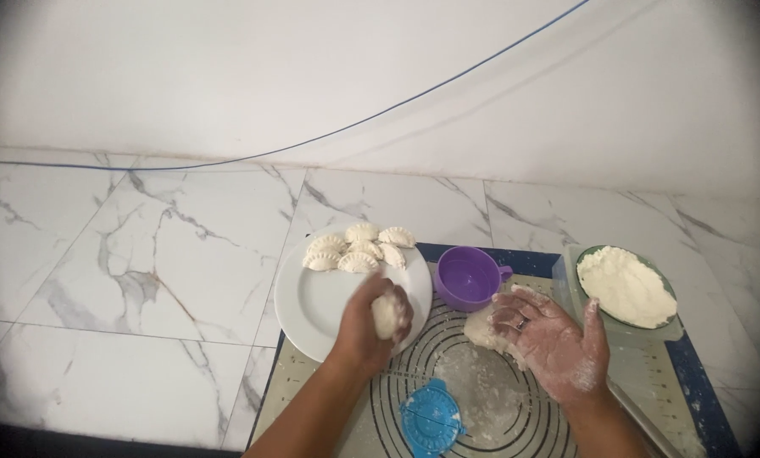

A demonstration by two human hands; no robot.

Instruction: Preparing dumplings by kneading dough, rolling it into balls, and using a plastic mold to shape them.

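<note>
White marble tiles (142, 280) are seen under a plain wall, with a dark-edged rolling mat (481, 399) laid on them; the mat's lower and right parts are cut off by the frame. Both forearms are cropped at the bottom edge. The left hand (371, 318) is curled loosely around a small lump of dough (386, 315), held over the near rim of a white plate (312, 309); part of the lump is hidden by the fingers. The right hand (553, 339) is spread open and dusted with flour, palm up, with its fingertips resting on a flattened piece of dough (484, 329) on the mat, nothing being gripped. Folded dumplings (359, 248) are piled at the plate's far side, so most of the plate is left bare. A purple cup (467, 276) is set between plate and right hand, just beyond the flat dough. A blue dumpling press (431, 418) is lying near the bottom edge, between the wrists. A bowl of flour (626, 287) is placed at the right on a tray, whose extent is hard to make out. Wide open floor is left to the left of the mat
</note>
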